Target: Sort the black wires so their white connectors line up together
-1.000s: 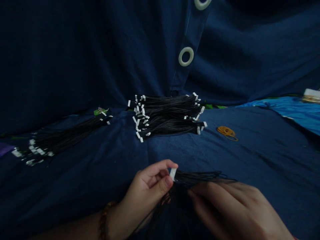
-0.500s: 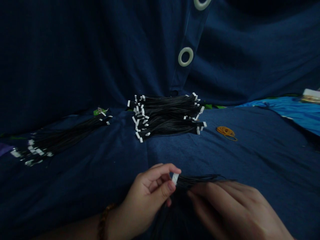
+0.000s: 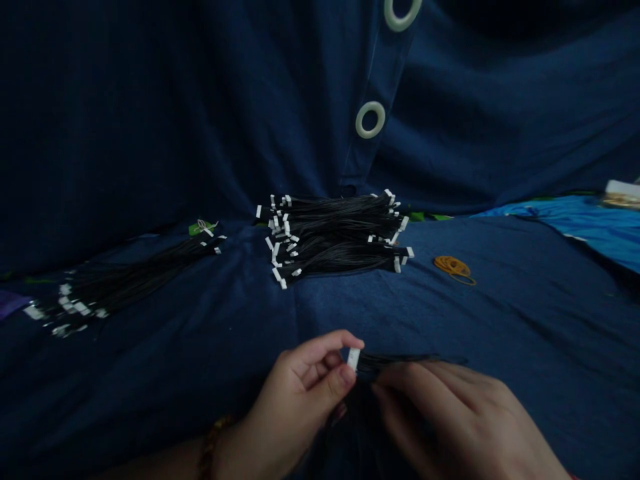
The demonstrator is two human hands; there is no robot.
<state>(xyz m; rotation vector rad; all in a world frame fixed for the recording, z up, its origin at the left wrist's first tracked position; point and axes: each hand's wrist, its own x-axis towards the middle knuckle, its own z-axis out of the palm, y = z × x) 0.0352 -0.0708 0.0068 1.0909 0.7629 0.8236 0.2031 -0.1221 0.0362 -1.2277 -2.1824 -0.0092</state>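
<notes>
My left hand (image 3: 313, 390) pinches a small white connector (image 3: 354, 359) between thumb and forefinger. Thin black wires (image 3: 400, 358) run from the connector to the right. Close beside it, my right hand (image 3: 455, 407) is bent over these wires, thumb and fingers drawn together; its fingertips sit in shadow and what they pinch is hard to make out. Further back lies a stack of black wire bundles (image 3: 340, 230) with white connectors at both ends. To the left rests another loose bundle of black wires (image 3: 150, 267), also with white connectors.
A pile of tan rubber bands (image 3: 453, 267) lies right of the stack. Dark blue cloth (image 3: 240, 360) covers the surface, and a blue curtain with pale rings (image 3: 370, 120) hangs behind. Bright blue material (image 3: 570, 217) and a white-topped item (image 3: 623, 193) are at far right.
Both hands stay nearly in place around the connector and its wires. The right hand has shifted slightly left. The whole view has tilted a little.
</notes>
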